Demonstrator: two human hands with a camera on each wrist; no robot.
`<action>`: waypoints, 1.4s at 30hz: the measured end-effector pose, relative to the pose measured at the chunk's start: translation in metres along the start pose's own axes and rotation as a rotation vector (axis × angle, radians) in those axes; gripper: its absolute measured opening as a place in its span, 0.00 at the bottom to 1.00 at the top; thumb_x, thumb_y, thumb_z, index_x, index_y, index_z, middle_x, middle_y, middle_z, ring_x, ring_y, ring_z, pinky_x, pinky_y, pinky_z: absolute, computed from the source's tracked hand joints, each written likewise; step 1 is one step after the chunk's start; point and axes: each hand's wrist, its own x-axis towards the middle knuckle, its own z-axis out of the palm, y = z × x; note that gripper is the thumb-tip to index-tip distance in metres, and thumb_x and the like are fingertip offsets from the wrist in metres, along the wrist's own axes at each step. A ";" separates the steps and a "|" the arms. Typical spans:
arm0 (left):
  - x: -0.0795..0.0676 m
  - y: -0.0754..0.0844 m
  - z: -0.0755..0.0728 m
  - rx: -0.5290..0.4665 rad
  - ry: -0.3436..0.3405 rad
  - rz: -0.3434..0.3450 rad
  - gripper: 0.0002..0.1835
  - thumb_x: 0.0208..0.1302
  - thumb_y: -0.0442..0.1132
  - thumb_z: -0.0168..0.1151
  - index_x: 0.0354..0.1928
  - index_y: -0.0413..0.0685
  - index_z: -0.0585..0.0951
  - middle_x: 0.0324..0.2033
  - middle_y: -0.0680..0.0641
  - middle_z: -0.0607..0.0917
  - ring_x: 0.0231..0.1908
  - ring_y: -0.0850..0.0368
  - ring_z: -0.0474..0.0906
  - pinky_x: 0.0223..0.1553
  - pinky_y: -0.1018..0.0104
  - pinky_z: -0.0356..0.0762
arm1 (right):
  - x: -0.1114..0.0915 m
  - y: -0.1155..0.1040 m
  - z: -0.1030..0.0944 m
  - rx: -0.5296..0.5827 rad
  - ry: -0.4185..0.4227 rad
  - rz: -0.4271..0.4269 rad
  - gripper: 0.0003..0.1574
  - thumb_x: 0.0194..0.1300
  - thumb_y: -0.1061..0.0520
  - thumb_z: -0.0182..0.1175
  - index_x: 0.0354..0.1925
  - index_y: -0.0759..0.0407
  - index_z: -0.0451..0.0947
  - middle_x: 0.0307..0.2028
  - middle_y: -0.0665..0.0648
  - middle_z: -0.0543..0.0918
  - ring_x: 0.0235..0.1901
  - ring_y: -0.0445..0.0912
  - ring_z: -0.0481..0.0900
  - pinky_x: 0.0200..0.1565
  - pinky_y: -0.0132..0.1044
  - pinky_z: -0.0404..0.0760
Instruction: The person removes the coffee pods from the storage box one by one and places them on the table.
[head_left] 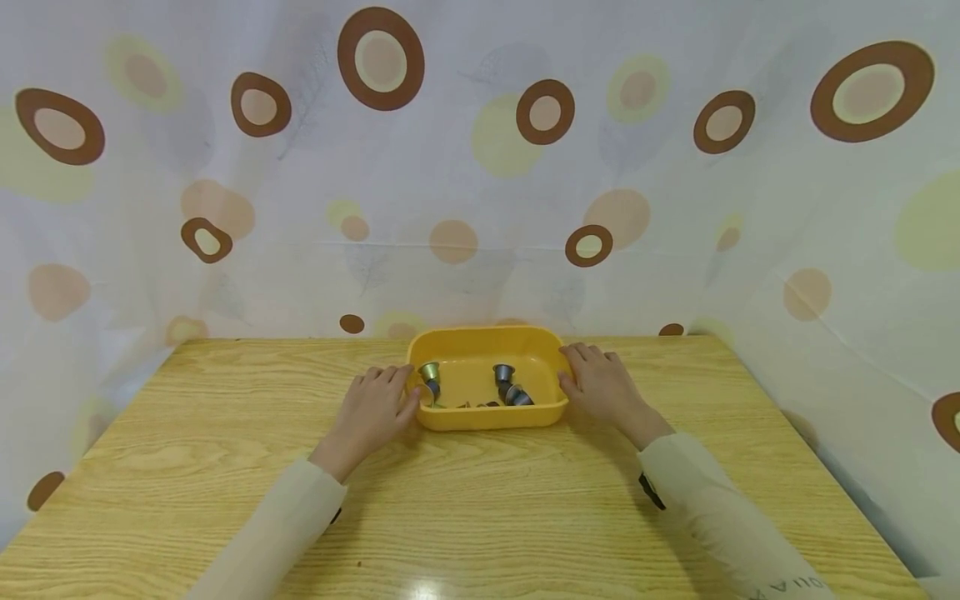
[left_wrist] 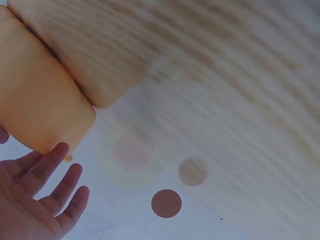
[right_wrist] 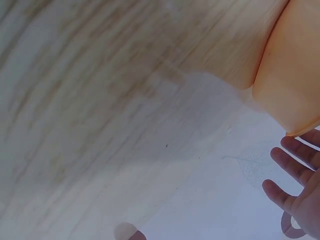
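A yellow plastic basin (head_left: 491,418) stands at the back of the wooden table. Inside it, at the left, are a gold-green coffee capsule (head_left: 429,372) and darker ones. Right of its middle lie a dark capsule (head_left: 504,372) and a blue-grey one (head_left: 519,397); the near wall partly hides several more. My left hand (head_left: 375,406) touches the basin's left end, thumb nearer me, with loosely spread fingers (left_wrist: 49,167) at the rim. At the right end, my right hand (head_left: 602,382) has its fingertips on the rim; fairly straight, spread fingers (right_wrist: 294,167) show in the right wrist view.
The table (head_left: 480,500) has a light wood grain and stretches from the basin toward me. Close behind its back edge hangs a white curtain (head_left: 450,167) with brown rings and pale dots, which also runs along both sides.
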 end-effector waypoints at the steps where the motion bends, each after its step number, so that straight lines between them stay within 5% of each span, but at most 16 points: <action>1: -0.001 0.000 -0.001 0.005 0.002 0.004 0.24 0.67 0.51 0.44 0.58 0.44 0.72 0.49 0.43 0.79 0.49 0.43 0.73 0.48 0.49 0.72 | 0.000 -0.001 0.000 -0.004 -0.002 -0.002 0.28 0.67 0.48 0.46 0.60 0.63 0.66 0.56 0.61 0.72 0.55 0.57 0.70 0.52 0.57 0.68; 42: -0.043 -0.007 -0.018 0.046 0.081 0.106 0.22 0.63 0.50 0.50 0.52 0.42 0.76 0.42 0.46 0.83 0.45 0.47 0.76 0.47 0.53 0.73 | -0.032 -0.032 -0.003 -0.048 0.085 -0.057 0.27 0.64 0.47 0.49 0.55 0.63 0.70 0.52 0.61 0.75 0.53 0.56 0.72 0.51 0.56 0.70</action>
